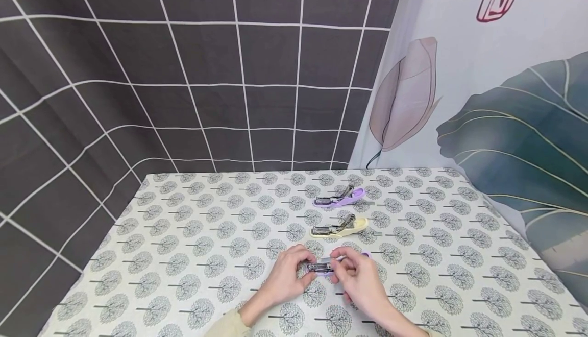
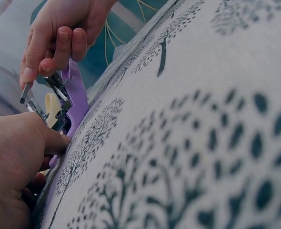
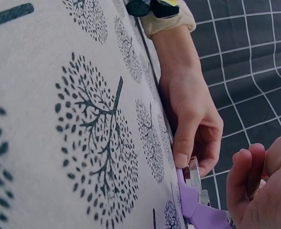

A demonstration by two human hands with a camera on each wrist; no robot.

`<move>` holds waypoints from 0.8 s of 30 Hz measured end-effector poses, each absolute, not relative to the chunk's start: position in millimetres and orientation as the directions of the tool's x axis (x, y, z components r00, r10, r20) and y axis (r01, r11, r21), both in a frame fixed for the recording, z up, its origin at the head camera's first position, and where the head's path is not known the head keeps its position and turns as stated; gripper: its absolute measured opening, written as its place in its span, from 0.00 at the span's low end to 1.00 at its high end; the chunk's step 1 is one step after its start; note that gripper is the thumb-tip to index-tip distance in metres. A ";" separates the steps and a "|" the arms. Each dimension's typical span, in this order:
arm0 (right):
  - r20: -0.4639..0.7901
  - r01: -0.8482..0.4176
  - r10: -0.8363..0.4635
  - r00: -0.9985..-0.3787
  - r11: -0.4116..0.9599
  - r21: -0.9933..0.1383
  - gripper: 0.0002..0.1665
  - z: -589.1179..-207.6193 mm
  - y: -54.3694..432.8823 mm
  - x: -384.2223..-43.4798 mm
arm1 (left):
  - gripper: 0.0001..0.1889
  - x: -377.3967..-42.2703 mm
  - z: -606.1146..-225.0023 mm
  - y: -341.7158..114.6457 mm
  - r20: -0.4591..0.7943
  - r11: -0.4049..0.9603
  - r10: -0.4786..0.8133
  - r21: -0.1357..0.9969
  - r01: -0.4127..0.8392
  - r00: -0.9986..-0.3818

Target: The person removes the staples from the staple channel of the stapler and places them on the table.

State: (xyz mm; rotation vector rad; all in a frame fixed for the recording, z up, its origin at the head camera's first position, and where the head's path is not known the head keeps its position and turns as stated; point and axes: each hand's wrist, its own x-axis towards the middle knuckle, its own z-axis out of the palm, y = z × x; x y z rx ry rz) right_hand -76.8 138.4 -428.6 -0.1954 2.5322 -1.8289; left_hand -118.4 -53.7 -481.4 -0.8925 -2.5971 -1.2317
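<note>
A purple stapler [image 1: 321,268] with its metal channel exposed lies near the front of the table. My left hand [image 1: 289,271] holds its front end between thumb and fingers, as the right wrist view also shows. Over the channel, my right hand [image 1: 360,278] pinches a short grey metal strip [image 2: 25,93] that looks like a row of staples. In the left wrist view the purple body [image 2: 77,98] rises beside the fingers. My right fingers hide part of the stapler's middle.
Behind the hands lies a cream-yellow stapler [image 1: 360,223], its top part raised. Farther back is another purple stapler [image 1: 354,195], also opened. Short grey strips [image 1: 377,233] lie by their right ends. A tree-print cloth [image 1: 206,270] covers the table; a dark checked curtain [image 1: 202,56] hangs behind.
</note>
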 end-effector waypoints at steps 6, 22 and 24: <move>0.049 -0.076 -0.096 -0.994 0.308 -0.948 0.07 -425.8 142.4 -75.2 | 0.13 -117.8 -480.9 -53.9 0.343 0.500 0.453 0.666 0.554 -0.822; 0.007 -0.015 -0.035 -0.999 0.258 -0.966 0.10 -420.5 155.5 -70.7 | 0.13 -117.9 -480.5 -53.8 0.340 0.502 0.449 0.669 0.548 -0.826; 0.037 -0.040 -0.017 -0.999 0.258 -0.965 0.10 -419.5 157.5 -70.0 | 0.13 -117.6 -480.5 -54.0 0.340 0.502 0.449 0.669 0.548 -0.826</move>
